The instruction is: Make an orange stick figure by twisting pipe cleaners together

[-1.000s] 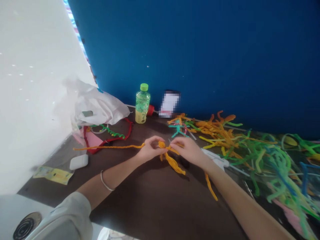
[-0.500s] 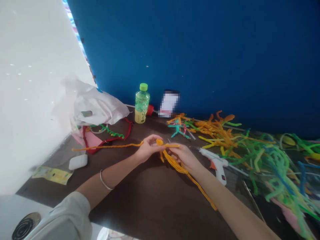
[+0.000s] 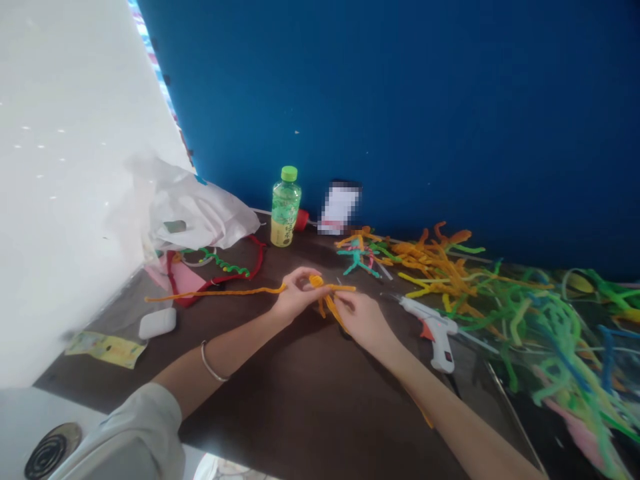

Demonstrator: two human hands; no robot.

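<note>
A flat blue wall panel [image 3: 400, 100] stands beyond your hands, and the dark brown table [image 3: 280, 400] carries everything.

To the right of your right hand lies a loose heap of green, orange and yellow fuzzy pipe cleaners [image 3: 525, 313]. A crumpled white plastic bag [image 3: 200, 213] sits beyond and left of your left hand. A white glue gun with an orange trigger [image 3: 434, 328] lies on the table just right of your right hand, apart from it. A green-capped clear plastic bottle [image 3: 285, 208] stands upright beyond both hands.

Your left hand [image 3: 295, 300] is pinched closed on the coiled top of the orange fuzzy pipe-cleaner bundle [image 3: 316, 281]. Your right hand [image 3: 363, 319] is closed around its strands just below the coil. The bundle sits between the two hands, just above the table. One long strand trails away to the left, and others run under your right forearm.

Risks, as judged:
- The coil may spring open if the left pinch slackens.
- The trailing strand may snag the red-and-green items beyond it if it is dragged.
- Your right wrist lies close to the glue gun, and I cannot tell whether its nozzle is hot.
</note>
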